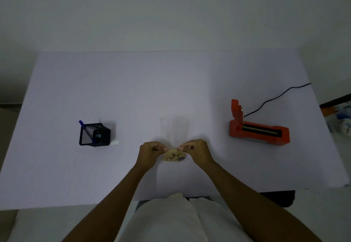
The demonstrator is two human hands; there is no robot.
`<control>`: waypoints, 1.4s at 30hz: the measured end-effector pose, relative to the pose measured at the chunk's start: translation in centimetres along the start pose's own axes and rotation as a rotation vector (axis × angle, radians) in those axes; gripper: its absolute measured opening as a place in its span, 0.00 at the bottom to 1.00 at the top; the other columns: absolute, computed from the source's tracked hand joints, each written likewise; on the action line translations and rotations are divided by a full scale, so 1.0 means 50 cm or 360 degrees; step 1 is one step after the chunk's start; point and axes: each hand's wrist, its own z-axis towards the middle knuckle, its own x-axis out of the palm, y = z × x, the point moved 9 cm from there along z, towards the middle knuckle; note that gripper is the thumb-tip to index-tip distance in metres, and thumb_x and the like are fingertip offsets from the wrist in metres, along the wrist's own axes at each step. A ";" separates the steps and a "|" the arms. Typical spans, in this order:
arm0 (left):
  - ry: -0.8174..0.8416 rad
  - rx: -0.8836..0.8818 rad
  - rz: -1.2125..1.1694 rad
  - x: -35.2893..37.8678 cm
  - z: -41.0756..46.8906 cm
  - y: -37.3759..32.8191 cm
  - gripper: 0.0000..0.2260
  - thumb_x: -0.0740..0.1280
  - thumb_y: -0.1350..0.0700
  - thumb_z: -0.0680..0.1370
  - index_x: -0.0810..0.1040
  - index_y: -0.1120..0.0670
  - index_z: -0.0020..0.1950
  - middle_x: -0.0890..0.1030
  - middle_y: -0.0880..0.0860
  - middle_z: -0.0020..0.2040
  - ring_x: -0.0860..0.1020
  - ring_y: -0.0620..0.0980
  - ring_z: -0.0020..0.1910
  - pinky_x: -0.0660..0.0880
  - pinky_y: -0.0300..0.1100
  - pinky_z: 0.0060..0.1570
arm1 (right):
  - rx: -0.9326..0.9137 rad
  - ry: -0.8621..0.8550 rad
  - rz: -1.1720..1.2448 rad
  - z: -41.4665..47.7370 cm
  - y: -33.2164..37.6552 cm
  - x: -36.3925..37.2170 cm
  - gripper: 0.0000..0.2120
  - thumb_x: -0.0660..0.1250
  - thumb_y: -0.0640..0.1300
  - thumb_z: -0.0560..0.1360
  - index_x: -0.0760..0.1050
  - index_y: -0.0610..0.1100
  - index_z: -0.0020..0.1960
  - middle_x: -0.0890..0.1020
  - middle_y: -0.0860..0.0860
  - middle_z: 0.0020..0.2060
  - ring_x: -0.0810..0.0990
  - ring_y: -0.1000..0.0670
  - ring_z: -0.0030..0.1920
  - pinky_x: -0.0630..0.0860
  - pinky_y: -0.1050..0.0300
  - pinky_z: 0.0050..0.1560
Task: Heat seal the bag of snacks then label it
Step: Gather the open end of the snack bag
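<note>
I have the bag of snacks [173, 154] in front of me at the near middle of the table [133, 90], pinched at either side: my left hand [150, 149] has closed its fingertips on the left edge and my right hand [195, 148] on the right edge, with the snacks bunched low between them. The clear upper part of the bag stretches away from me and is so faint against the white surface that I cannot tell whether its mouth lies flat or is folded. That is my main worry: if I carry it over to the orange heat sealer [259, 130], which sits well apart to my right with its arm raised, a crease or a stray snack near the mouth could spoil the seal. Thin film may also slip from such a light pinch and spill. The sealer's cord [275, 97] trails off behind it, so I should not snag it. The pen [85, 128] stands in the black mesh holder [95, 134] far to my left, with a small white label [115, 142] just beside it.
</note>
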 end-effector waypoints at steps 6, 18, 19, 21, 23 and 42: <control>0.0115 -0.0108 -0.0133 0.015 0.016 0.024 0.06 0.77 0.57 0.70 0.85 0.55 0.46 0.86 0.51 0.43 0.83 0.49 0.42 0.79 0.39 0.45 | 0.0004 0.0010 0.0062 0.009 -0.005 0.001 0.05 0.76 0.37 0.70 0.85 0.38 0.46 0.87 0.44 0.42 0.82 0.61 0.39 0.78 0.66 0.46; 0.0227 -0.0173 -0.0235 0.037 0.033 0.022 0.04 0.75 0.58 0.72 0.86 0.51 0.45 0.86 0.50 0.43 0.84 0.47 0.43 0.81 0.40 0.46 | 0.0129 0.0036 0.0196 0.019 -0.014 0.007 0.03 0.75 0.38 0.71 0.85 0.39 0.44 0.86 0.49 0.39 0.81 0.61 0.37 0.75 0.68 0.36; 0.0215 -0.0171 -0.0234 0.036 0.034 0.022 0.04 0.75 0.57 0.72 0.86 0.52 0.46 0.86 0.50 0.43 0.84 0.48 0.44 0.81 0.41 0.46 | 0.0144 0.0038 0.0204 0.019 -0.015 0.006 0.03 0.75 0.38 0.72 0.85 0.39 0.45 0.86 0.49 0.39 0.81 0.61 0.37 0.75 0.68 0.36; 0.0189 -0.0180 -0.0228 0.033 0.037 0.024 0.04 0.74 0.56 0.73 0.86 0.54 0.47 0.86 0.50 0.44 0.84 0.47 0.44 0.81 0.42 0.47 | 0.0169 0.0026 0.0221 0.019 -0.016 0.003 0.03 0.74 0.39 0.73 0.85 0.40 0.45 0.86 0.49 0.38 0.81 0.62 0.36 0.74 0.70 0.35; 0.0173 -0.0195 -0.0229 0.031 0.038 0.022 0.05 0.73 0.56 0.74 0.86 0.55 0.48 0.87 0.51 0.44 0.84 0.47 0.44 0.81 0.40 0.47 | 0.0184 0.0024 0.0223 0.022 -0.018 -0.001 0.03 0.73 0.39 0.73 0.85 0.40 0.46 0.86 0.49 0.39 0.81 0.62 0.36 0.74 0.70 0.34; 0.0133 -0.0447 0.0014 0.014 0.083 0.047 0.08 0.76 0.52 0.71 0.85 0.55 0.34 0.83 0.50 0.29 0.79 0.40 0.26 0.76 0.35 0.31 | 0.0430 0.0101 0.0089 0.066 -0.063 -0.005 0.08 0.77 0.40 0.70 0.85 0.35 0.43 0.86 0.45 0.39 0.81 0.62 0.33 0.76 0.69 0.36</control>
